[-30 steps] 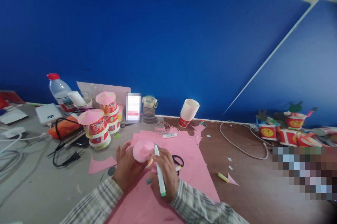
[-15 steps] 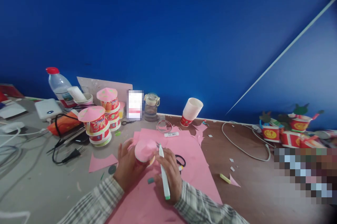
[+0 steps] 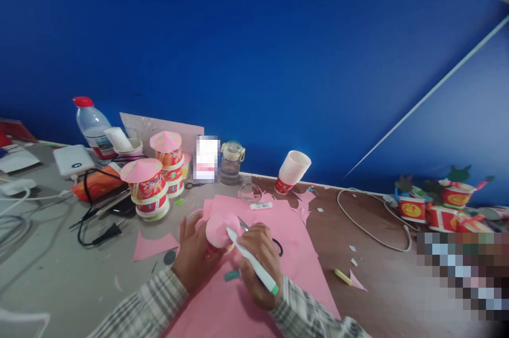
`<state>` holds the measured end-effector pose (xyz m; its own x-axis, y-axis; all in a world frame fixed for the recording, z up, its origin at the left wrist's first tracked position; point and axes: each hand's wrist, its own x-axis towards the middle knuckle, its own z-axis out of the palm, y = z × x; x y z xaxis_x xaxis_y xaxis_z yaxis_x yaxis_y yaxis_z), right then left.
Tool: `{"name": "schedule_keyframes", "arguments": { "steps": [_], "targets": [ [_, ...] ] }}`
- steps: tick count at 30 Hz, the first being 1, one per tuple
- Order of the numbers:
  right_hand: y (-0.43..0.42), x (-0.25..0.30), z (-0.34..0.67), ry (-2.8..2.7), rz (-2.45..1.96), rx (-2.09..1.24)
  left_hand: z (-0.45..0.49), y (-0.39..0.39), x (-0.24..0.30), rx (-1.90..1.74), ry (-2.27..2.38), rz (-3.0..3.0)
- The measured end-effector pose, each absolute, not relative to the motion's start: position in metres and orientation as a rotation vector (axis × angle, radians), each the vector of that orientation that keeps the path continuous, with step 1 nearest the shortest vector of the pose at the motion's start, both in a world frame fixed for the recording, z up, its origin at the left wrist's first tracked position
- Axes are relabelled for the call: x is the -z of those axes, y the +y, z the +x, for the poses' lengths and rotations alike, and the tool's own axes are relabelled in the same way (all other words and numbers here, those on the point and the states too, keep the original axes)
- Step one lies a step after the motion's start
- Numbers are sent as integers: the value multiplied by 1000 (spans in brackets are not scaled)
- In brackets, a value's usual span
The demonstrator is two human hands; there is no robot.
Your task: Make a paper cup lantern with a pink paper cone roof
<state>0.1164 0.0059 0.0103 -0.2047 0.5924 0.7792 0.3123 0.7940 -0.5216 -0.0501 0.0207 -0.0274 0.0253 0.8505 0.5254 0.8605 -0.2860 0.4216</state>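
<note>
My left hand [image 3: 199,253] is wrapped round a paper cup whose cone-shaped pink paper roof [image 3: 219,229] faces up; most of the cup is hidden by my fingers. In my right hand [image 3: 262,264] is a white marker [image 3: 256,266] with a green end, its tip at the pink cone. A teal marker cap [image 3: 232,275] is by my right fingers, above the pink paper sheet [image 3: 242,314]. Part of a pair of scissors [image 3: 278,246] shows behind my right hand. A glue stick [image 3: 261,205] lies on the sheet's far part.
Two stacked-cup towers with pink cone roofs [image 3: 143,170] stand at left, near a black plug [image 3: 107,234] and cables. A water bottle [image 3: 231,163] and a paper cup stack [image 3: 293,171] are by the blue wall. Decorated red cups [image 3: 412,208] sit at right.
The marker's tip has moved left and down onto the pink cone, and its body has tilted further. My left hand keeps hold of the cup. The view has shifted slightly.
</note>
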Motion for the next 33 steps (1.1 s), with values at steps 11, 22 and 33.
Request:
{"name": "schedule_keyframes", "arguments": {
  "steps": [11, 22, 33],
  "targets": [
    [8, -8, 112, -1792, -730, -297, -50, 19, 25, 1155, -1888, -2268],
    [10, -5, 113, -1807, -731, -286, -50, 20, 25, 1101, -1864, -2253],
    [1, -14, 114, -1773, -719, -299, -51, 22, 29, 1120, -1845, -2268]
  ]
}}
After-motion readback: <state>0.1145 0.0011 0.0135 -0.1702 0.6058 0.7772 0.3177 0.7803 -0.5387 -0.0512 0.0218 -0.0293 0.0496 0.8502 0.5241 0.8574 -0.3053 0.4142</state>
